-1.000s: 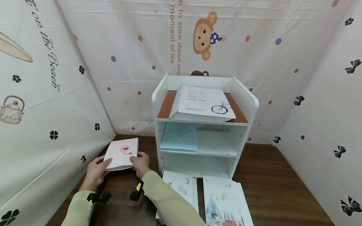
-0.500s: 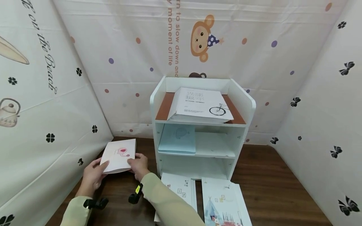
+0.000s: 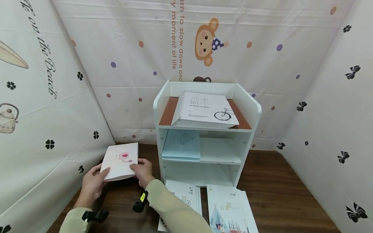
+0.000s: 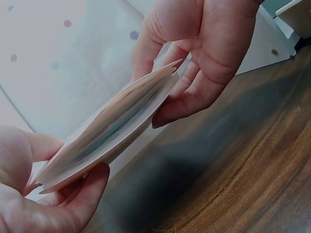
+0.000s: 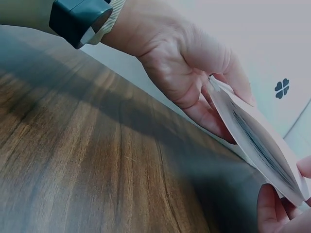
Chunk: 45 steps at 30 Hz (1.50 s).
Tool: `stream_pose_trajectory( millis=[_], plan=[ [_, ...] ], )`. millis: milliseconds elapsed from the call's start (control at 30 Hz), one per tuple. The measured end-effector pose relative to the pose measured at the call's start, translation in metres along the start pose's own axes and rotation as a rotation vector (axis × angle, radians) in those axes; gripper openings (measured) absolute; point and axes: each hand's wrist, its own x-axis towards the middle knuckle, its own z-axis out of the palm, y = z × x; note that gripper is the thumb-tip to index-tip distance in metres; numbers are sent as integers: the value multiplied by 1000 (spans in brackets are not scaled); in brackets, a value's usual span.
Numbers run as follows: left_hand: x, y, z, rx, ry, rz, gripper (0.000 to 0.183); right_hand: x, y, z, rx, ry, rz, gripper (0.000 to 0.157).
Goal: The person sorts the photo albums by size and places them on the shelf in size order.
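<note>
Both hands hold a thin white notebook with a pink elephant on its cover, above the table's left side. My left hand grips its left edge, thumb on top and fingers beneath. My right hand pinches the lower right edge the same way. In the left wrist view the notebook bows open a little along its near edge, pages showing inside. The right wrist view shows the notebook raised over the wood, with a shadow below.
A white shelf unit stands at centre. On its top lies a thick white book with a bicycle; a light-blue notebook lies on the middle shelf. In front are white booklets. Printed cloth walls enclose the wooden table.
The view has shifted slightly, so everything sits a little lower and further left. Both hands keep the same hold on the notebook.
</note>
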Motion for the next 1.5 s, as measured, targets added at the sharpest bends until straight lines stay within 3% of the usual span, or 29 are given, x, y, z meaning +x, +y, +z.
stream_pose_trajectory(
  millis=[467, 833, 1500],
  plan=[
    [-20, -1, -7, 25, 29, 20, 73, -13, -2, -10, -40, -49, -3, 31],
    [-47, 9, -12, 33, 20, 19, 76, -29, -16, -26, -48, -175, 2, 42],
    [-69, 33, 0, -8, 11, 71, 75, -34, -46, -50, -15, -258, -17, 42]
  ],
)
